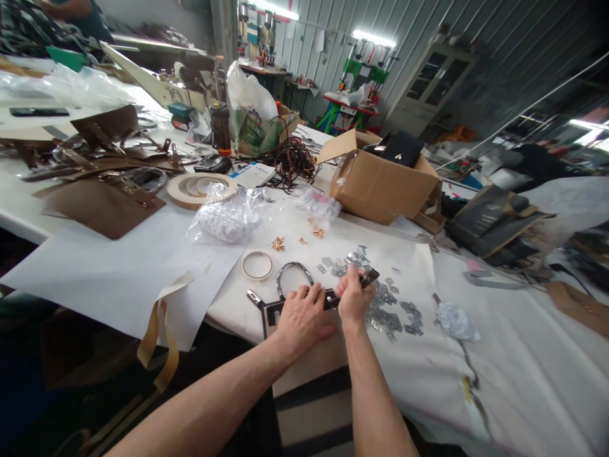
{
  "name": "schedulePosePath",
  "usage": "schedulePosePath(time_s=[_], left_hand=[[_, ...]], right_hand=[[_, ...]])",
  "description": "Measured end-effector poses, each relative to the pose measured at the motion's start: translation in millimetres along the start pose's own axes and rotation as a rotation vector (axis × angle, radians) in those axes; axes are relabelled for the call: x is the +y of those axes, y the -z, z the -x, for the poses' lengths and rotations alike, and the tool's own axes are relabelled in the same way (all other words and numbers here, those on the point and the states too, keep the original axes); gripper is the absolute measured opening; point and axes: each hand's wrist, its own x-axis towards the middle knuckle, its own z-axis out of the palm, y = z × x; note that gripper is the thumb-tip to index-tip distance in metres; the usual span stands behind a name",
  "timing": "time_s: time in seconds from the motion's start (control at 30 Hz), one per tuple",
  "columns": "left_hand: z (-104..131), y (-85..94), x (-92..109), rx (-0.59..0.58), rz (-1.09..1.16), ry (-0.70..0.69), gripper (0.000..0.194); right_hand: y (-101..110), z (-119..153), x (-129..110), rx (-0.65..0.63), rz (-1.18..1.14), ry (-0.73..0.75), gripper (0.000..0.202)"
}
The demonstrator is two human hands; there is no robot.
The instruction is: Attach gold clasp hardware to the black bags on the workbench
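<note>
A beige panel with dark stripes [311, 416] lies at the table's front edge, with a black band [332, 297] along its top. My left hand [302, 317] rests flat on the panel and band, fingers stretched out. My right hand [354, 298] is closed around the band's right part, thumb on top; a dark end sticks out beyond it. What lies inside the fist is hidden. Behind my left hand a dark, patterned looped handle [294, 266] rises from the band. Many small metal plates [385, 311] are scattered right of my right hand.
A roll of tape [257, 265], gold-coloured fittings [278, 244] and a clear plastic bag [231, 219] lie behind the panel. A cardboard box [385, 187] stands farther back. Brown leather pieces [107, 203] lie at left; a tan strip [157, 336] hangs over the edge.
</note>
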Motion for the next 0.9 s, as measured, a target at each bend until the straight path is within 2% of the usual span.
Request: schedulePosePath(time_s=[0.1,0.23,0.3,0.4,0.5,0.63,0.8,0.9], left_hand=[[0.4,0.0,-0.6,-0.003,0.002,0.004,0.079],[1.4,-1.4,-0.4,-0.006,0.000,0.005,0.081],[1.6,-1.6,0.1,-0.009,-0.005,0.009,0.080],[1.3,0.5,0.7,-0.022,-0.009,0.012,0.076],[1.2,4.0,0.6,-0.040,-0.007,0.006,0.076],[2.4,3.5,0.3,-0.045,-0.023,0.005,0.078],[-0.6,-3.5,0.7,-0.027,-0.011,0.016,0.079],[-1.5,3.0,-3.3,-0.030,0.041,-0.008,0.085]], right_hand=[[4.1,2.0,-21.9,0.053,-0.175,0.011,0.057],[1.9,2.6,-50.7,0.036,-0.249,0.175,0.060],[-1.2,6.1,-48.1,0.039,-0.199,0.205,0.057],[-2.8,13.0,-27.5,0.038,-0.070,0.092,0.053],[0.2,14.8,-14.9,0.022,-0.079,0.030,0.054],[1.3,13.5,-16.1,0.046,-0.127,0.115,0.053],[2.0,18.2,-7.1,0.042,-0.057,0.054,0.053],[11.9,19.0,-19.8,0.074,-0.152,0.076,0.054]])
